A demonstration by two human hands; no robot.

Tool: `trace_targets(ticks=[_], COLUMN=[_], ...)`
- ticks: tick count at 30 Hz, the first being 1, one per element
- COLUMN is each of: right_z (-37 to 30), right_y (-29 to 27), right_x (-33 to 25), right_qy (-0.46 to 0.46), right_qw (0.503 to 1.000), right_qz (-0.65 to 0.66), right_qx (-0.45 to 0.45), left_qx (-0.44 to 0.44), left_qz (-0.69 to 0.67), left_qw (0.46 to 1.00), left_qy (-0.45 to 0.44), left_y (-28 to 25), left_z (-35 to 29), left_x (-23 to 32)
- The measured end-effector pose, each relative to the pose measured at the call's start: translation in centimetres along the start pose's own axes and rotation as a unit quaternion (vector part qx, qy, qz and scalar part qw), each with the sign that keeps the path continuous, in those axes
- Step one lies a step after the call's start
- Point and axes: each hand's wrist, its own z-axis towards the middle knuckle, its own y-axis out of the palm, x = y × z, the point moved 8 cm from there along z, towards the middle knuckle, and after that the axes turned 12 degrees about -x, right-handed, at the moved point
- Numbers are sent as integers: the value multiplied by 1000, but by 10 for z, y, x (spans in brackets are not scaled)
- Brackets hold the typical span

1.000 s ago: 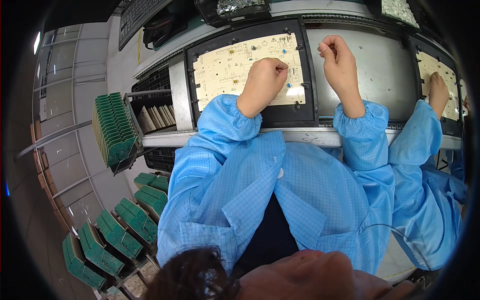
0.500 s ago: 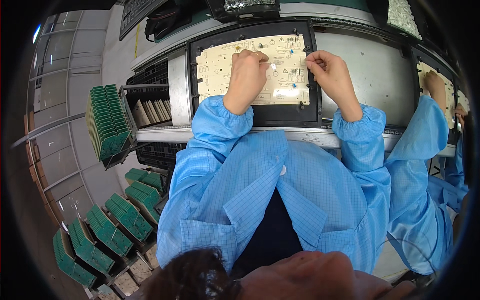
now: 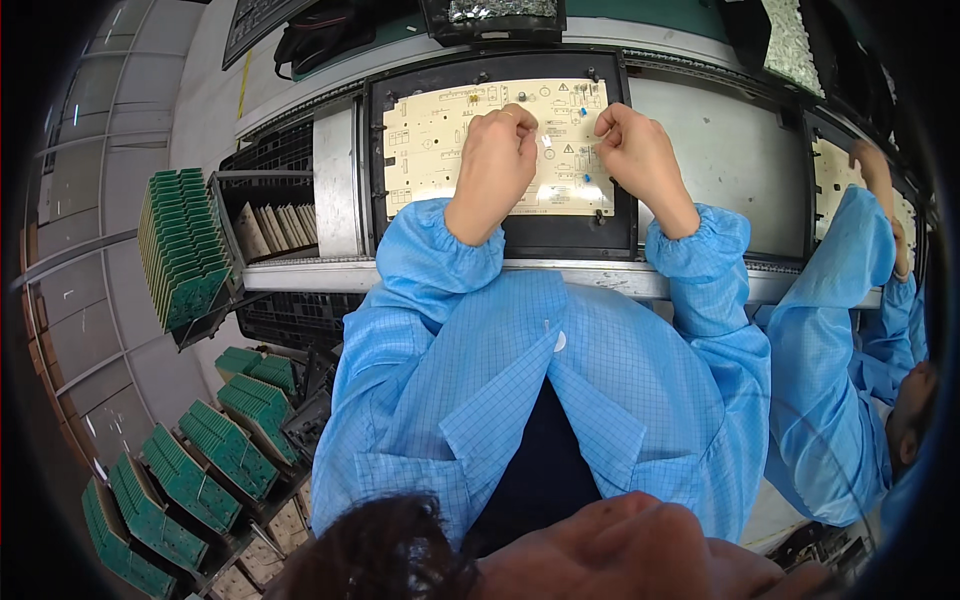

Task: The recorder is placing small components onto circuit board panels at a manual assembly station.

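A cream circuit board [image 3: 425, 165] with printed outlines lies in a black carrier frame [image 3: 622, 225] in front of me. My left hand [image 3: 495, 165] is above the middle of the board, fingers curled and closed; whatever they grip is hidden. Over the board's right edge, my right hand [image 3: 642, 160] has thumb and fingertips pinched together, and anything between them is too small to name. Small blue components [image 3: 586, 178] stand on the board's right part. Near its top edge are a yellow component [image 3: 475, 99] and a dark round one [image 3: 522, 97].
Metal conveyor rails [image 3: 330, 272] run along the carrier. Racks of green circuit boards [image 3: 185, 250] stand at the left, with more boards [image 3: 235, 450] below. A black bin [image 3: 490, 22] sits beyond the carrier. At the right, a co-worker's hand [image 3: 875, 170] is over another board.
My right hand has moved left, from beside the board's right edge to over it. My left hand stays above the middle. The whole view has shifted slightly.
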Motion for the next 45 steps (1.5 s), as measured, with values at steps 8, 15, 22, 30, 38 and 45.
trace_targets(ticks=[8, 15, 22, 30, 38, 45], right_z=[5, 10, 12, -3, -20, -24], right_y=[4, 12, 39, -28, -27, -27], right_x=[-16, -44, -51, 14, 42, 41], right_qy=[12, -115, -195, -67, 3, -3], right_qw=[997, 976, 964, 977, 967, 972], right_qz=[-82, -177, -174, 147, 206, 174], right_qx=[6, 47, 49, 136, 150, 158], left_qx=[31, 47, 12, -65, -102, -111], left_qz=[-64, -216, -195, -83, -67, -60], left_qw=[997, 971, 978, 994, 993, 992], left_qy=[-29, -88, -73, -11, 4, 15], left_y=[-29, -38, -16, 35, 52, 57], left_z=[-20, -29, -23, 6, 15, 18], left_x=[-10, -31, -12, 15, 18, 20])
